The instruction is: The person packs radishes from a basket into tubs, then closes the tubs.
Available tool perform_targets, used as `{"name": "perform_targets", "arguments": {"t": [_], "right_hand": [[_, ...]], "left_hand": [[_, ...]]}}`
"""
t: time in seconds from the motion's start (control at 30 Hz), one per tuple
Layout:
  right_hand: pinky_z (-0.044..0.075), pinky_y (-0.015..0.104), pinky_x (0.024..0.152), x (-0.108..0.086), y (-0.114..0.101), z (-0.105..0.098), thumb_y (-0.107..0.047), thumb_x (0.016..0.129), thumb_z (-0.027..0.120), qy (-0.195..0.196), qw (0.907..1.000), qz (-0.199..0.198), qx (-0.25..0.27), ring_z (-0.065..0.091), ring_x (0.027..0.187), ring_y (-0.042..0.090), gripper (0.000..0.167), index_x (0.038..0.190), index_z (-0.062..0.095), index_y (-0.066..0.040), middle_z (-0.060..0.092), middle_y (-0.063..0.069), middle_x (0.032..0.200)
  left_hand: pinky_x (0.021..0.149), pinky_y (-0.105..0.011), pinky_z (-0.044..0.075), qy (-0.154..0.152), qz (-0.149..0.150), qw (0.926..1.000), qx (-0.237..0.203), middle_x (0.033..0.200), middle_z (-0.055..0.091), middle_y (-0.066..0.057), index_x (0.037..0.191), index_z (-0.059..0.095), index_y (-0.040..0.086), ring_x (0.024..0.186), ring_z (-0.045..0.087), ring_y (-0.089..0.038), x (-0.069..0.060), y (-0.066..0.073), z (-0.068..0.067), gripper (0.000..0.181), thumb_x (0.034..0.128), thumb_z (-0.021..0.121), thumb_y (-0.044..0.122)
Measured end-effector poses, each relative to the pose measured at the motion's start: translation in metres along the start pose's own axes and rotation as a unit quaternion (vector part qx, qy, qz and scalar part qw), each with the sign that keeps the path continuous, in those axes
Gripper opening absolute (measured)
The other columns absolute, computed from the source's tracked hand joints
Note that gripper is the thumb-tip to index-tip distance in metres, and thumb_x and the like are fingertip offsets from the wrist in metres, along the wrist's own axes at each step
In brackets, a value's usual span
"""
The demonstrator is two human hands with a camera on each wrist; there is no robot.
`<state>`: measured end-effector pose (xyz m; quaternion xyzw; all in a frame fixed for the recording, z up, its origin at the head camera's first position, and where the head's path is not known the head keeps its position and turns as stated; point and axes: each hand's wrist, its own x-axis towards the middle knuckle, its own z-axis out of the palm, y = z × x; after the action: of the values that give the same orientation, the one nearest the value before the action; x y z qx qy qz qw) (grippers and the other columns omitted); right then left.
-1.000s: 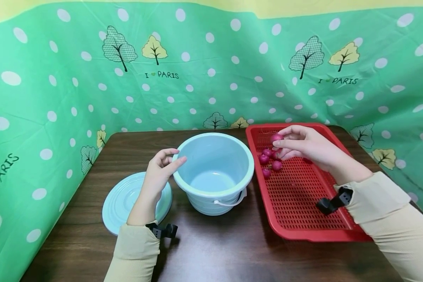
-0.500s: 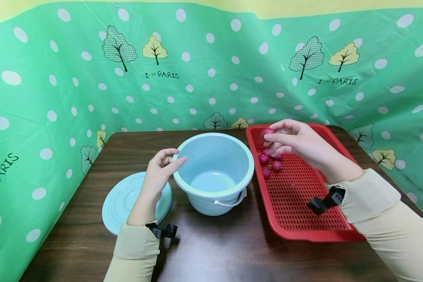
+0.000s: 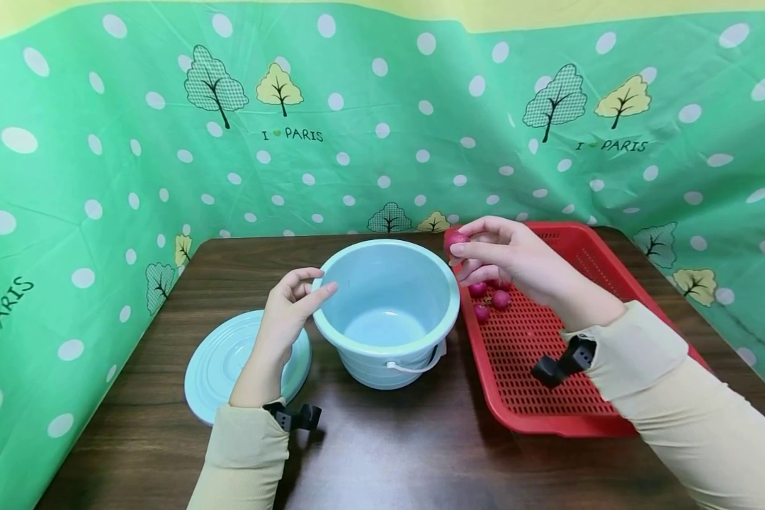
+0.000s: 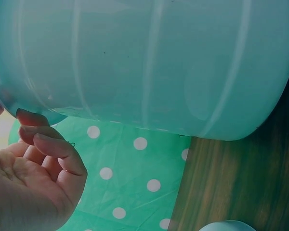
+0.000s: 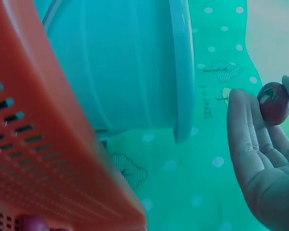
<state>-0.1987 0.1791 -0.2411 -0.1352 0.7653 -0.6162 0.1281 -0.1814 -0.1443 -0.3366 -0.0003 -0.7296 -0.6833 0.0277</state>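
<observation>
Between thumb and fingertips my right hand (image 3: pixel 513 258) pinches a round, pinkish-red radish (image 3: pixel 455 241). It is held just off the right rim of a light blue bucket (image 3: pixel 385 368), above the tray's left edge. In the right wrist view the radish (image 5: pixel 274 103) shows a pale, greenish stem stub. My left hand (image 3: pixel 288 304) holds the bucket's left rim, thumb on the inside. The left wrist view shows its fingers (image 4: pixel 58 154) curled at the rim from outside. Several more radishes (image 3: pixel 500 300) lie in the red tray (image 3: pixel 535 354), partly hidden by my right hand.
A light blue round lid (image 3: pixel 219 361) lies on the dark wooden table (image 3: pixel 382 453) left of the bucket, partly behind my left forearm. The bucket's white handle (image 3: pixel 414 368) hangs at the front right. Green dotted cloth (image 3: pixel 370 163) stands behind the table.
My right hand has moved left with the radish, from above the tray to beside the bucket's rim. The left hand and the bucket have stayed in place.
</observation>
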Motion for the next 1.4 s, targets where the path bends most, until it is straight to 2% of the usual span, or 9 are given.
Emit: {"name": "perform_targets", "arguments": {"t": [0.43, 0.7, 0.87, 1.13, 1.4], "right_hand": [[0.06, 0.033, 0.077, 0.015, 0.004, 0.02, -0.018, 0.095, 0.066, -0.018, 0.9997, 0.017, 0.003, 0.073, 0.076, 0.018, 0.035, 0.122, 0.05, -0.002, 0.072, 0.006, 0.097], [0.06, 0.037, 0.077, 0.021, 0.008, 0.031, -0.016, 0.094, 0.067, -0.037, 0.9993, 0.005, 0.002, 0.072, 0.077, 0.023, 0.034, 0.12, 0.053, 0.001, 0.071, 0.01, 0.096], [0.06, 0.037, 0.077, 0.024, 0.009, 0.036, -0.018, 0.093, 0.068, -0.041, 0.9991, 0.009, -0.008, 0.071, 0.076, 0.021, 0.035, 0.12, 0.053, -0.001, 0.07, 0.016, 0.102], [0.06, 0.037, 0.077, 0.027, 0.01, 0.042, -0.018, 0.093, 0.069, -0.05, 0.9983, 0.017, -0.026, 0.071, 0.075, 0.022, 0.038, 0.123, 0.053, -0.001, 0.07, 0.011, 0.098], [0.06, 0.037, 0.079, 0.027, 0.011, 0.042, -0.02, 0.094, 0.067, -0.066, 0.9963, 0.017, -0.052, 0.071, 0.076, 0.022, 0.042, 0.127, 0.053, 0.001, 0.07, 0.016, 0.102]], "left_hand": [[0.052, -0.021, 0.04, 0.0, -0.001, 1.0, -0.002, 0.069, 0.053, 0.009, 0.123, 0.06, 0.01, 0.052, 0.04, -0.007, 0.0, 0.002, 0.001, 0.035, 0.0912, 0.072, 0.021], [0.053, -0.021, 0.04, 0.001, -0.002, 1.0, -0.001, 0.069, 0.054, 0.009, 0.123, 0.06, 0.01, 0.053, 0.041, -0.007, 0.0, 0.002, 0.0, 0.036, 0.0913, 0.071, 0.021], [0.053, -0.021, 0.04, 0.002, -0.004, 1.0, 0.0, 0.069, 0.054, 0.009, 0.123, 0.06, 0.01, 0.053, 0.041, -0.007, 0.0, 0.002, -0.001, 0.036, 0.0911, 0.072, 0.022], [0.054, -0.022, 0.04, 0.001, -0.004, 1.0, 0.003, 0.069, 0.054, 0.008, 0.122, 0.06, 0.011, 0.053, 0.041, -0.007, 0.0, 0.001, -0.001, 0.036, 0.0905, 0.073, 0.023], [0.054, -0.022, 0.039, 0.003, 0.001, 1.0, 0.005, 0.069, 0.054, 0.008, 0.122, 0.061, 0.01, 0.053, 0.041, -0.007, 0.0, -0.001, 0.0, 0.036, 0.0901, 0.073, 0.023]]}}
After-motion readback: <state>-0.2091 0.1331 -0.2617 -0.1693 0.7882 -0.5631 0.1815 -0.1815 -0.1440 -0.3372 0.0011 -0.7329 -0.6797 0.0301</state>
